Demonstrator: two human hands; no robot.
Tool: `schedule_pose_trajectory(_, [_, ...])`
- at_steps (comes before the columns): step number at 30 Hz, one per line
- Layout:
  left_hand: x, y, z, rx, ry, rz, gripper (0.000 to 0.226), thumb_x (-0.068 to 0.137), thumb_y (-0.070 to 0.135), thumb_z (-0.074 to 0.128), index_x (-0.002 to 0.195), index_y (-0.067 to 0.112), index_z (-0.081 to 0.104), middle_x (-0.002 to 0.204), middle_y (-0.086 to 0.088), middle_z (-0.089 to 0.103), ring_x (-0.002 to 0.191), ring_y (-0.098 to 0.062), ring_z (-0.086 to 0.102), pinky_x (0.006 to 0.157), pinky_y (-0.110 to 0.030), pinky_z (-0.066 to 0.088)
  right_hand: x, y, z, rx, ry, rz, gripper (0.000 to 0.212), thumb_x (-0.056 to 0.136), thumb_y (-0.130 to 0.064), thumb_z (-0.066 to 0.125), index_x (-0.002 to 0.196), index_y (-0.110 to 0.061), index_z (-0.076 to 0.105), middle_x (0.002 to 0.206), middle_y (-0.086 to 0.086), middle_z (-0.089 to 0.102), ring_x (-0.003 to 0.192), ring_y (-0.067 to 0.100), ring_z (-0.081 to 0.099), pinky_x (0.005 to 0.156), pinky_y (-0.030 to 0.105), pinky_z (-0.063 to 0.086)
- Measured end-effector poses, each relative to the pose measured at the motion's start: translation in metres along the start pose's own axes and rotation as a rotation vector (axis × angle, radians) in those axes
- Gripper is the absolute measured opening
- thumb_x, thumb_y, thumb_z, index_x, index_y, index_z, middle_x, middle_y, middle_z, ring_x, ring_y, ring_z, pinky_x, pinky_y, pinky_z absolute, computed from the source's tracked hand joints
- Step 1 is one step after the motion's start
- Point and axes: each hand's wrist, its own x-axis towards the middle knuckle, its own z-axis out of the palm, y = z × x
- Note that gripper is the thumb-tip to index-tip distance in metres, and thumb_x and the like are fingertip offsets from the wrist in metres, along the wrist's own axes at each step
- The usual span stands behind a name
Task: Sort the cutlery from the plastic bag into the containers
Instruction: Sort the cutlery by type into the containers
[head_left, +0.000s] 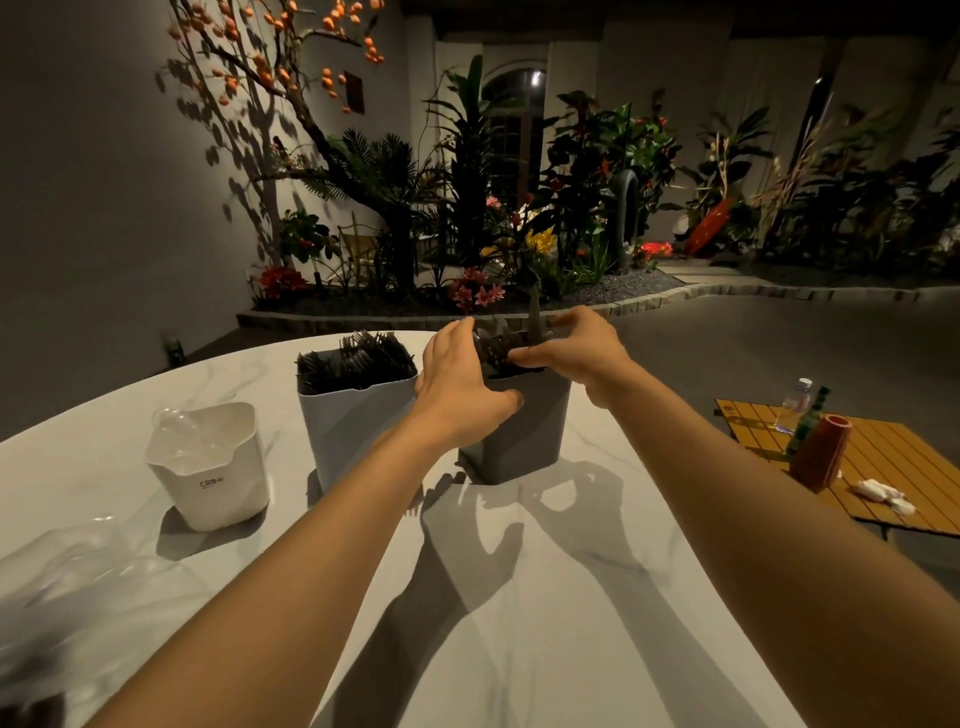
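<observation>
white marble table (519, 597), clear plastic bag (78, 582) near left, white bin (218, 483), light grey bin (353, 431) w/ black forks (358, 358), dark grey bin (524, 436) mid-table, my left hand (457, 384) gripping its rim, right hand (571, 348) pinching black cutlery (498, 343) standing in it

At right, a green bottle (807, 423), a clear bottle (795, 406), a reddish cylinder (823, 452) and crumpled tissues (883, 496) are sitting on a slatted wooden table (909, 467); an orange-fruited tree (313, 126) is standing upper left.
</observation>
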Motion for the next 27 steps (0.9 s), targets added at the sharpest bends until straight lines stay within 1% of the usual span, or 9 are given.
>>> schedule_pose_trajectory(4, [-0.01,-0.005,-0.02,-0.089,0.052,0.004,0.091,0.09,0.027,0.074,0.161,0.017,0.018,0.165,-0.002,0.021,0.152,-0.022,0.022,0.121,-0.04,0.027,-0.007,-0.008,-0.009,0.129,-0.165,0.17,0.054,0.069,0.007,0.078,0.118,-0.004,0.059,0.126,0.015,0.053,0.129,0.038,0.045,0.087,0.043,0.04])
schedule_pose_trajectory(8, [-0.025,-0.008,-0.037,-0.132,0.096,0.032,0.074,0.092,0.024,0.071,0.155,0.019,0.032,0.156,-0.001,0.037,0.137,-0.018,0.047,0.11,-0.044,0.046,-0.021,-0.006,-0.005,0.098,-0.019,0.22,0.046,0.069,0.004,0.065,0.114,0.0,0.058,0.136,0.02,0.046,0.117,0.043,0.049,0.08,0.043,0.047])
schedule_pose_trajectory(11, [-0.046,-0.006,-0.056,-0.185,0.064,0.025,0.051,0.093,0.018,0.07,0.14,0.021,0.05,0.132,0.002,0.056,0.106,-0.011,0.063,0.091,-0.037,0.058,-0.05,-0.018,-0.003,0.095,0.294,0.026,0.033,0.076,-0.004,0.061,0.108,-0.011,0.056,0.125,0.014,0.048,0.11,0.034,0.052,0.09,0.045,0.052])
schedule_pose_trajectory(13, [-0.065,-0.004,-0.076,-0.164,-0.029,0.036,0.029,0.094,0.013,0.069,0.122,0.018,0.064,0.108,0.003,0.068,0.09,-0.01,0.068,0.082,-0.032,0.059,-0.076,-0.036,-0.004,0.162,0.356,-0.244,0.027,0.073,0.004,0.055,0.092,-0.015,0.054,0.104,0.008,0.054,0.096,0.025,0.053,0.08,0.039,0.051])
schedule_pose_trajectory(16, [-0.098,-0.002,-0.115,-0.05,-0.283,-0.045,0.012,0.097,0.016,0.068,0.107,0.012,0.071,0.094,-0.003,0.074,0.074,-0.009,0.07,0.067,-0.022,0.056,-0.124,-0.073,0.006,0.153,0.126,-0.519,0.03,0.073,0.015,0.049,0.073,-0.016,0.051,0.076,0.0,0.051,0.075,0.017,0.05,0.064,0.029,0.046])
schedule_pose_trajectory(18, [-0.122,-0.004,-0.143,0.043,-0.447,-0.182,0.015,0.098,0.021,0.068,0.106,0.009,0.072,0.096,-0.007,0.075,0.075,-0.011,0.072,0.069,-0.025,0.056,-0.161,-0.098,0.018,0.115,-0.11,-0.627,0.031,0.074,0.015,0.05,0.071,-0.016,0.054,0.073,0.001,0.053,0.073,0.016,0.053,0.063,0.027,0.048])
schedule_pose_trajectory(21, [-0.162,-0.017,-0.179,0.126,-0.64,-0.386,0.015,0.101,0.018,0.063,0.109,0.008,0.071,0.098,-0.01,0.078,0.085,-0.019,0.077,0.077,-0.029,0.06,-0.216,-0.125,0.043,0.053,-0.535,-0.654,0.026,0.087,0.01,0.055,0.078,-0.013,0.061,0.077,0.003,0.061,0.072,0.01,0.06,0.057,0.013,0.046])
schedule_pose_trajectory(24, [-0.201,-0.038,-0.207,0.163,-0.689,-0.502,0.017,0.103,0.014,0.059,0.112,0.005,0.072,0.1,-0.011,0.078,0.089,-0.024,0.078,0.081,-0.032,0.062,-0.257,-0.136,0.08,-0.098,-0.751,-0.709,0.017,0.094,-0.001,0.059,0.088,-0.014,0.068,0.083,0.001,0.07,0.071,0.005,0.068,0.058,0.01,0.049])
schedule_pose_trajectory(27, [-0.231,-0.067,-0.224,0.141,-0.579,-0.541,0.019,0.104,0.006,0.053,0.113,0.004,0.069,0.104,-0.013,0.077,0.092,-0.024,0.077,0.084,-0.033,0.063,-0.284,-0.135,0.122,-0.218,-0.833,-0.757,0.014,0.094,-0.004,0.06,0.095,-0.011,0.072,0.085,-0.001,0.072,0.074,0.008,0.071,0.061,0.014,0.051])
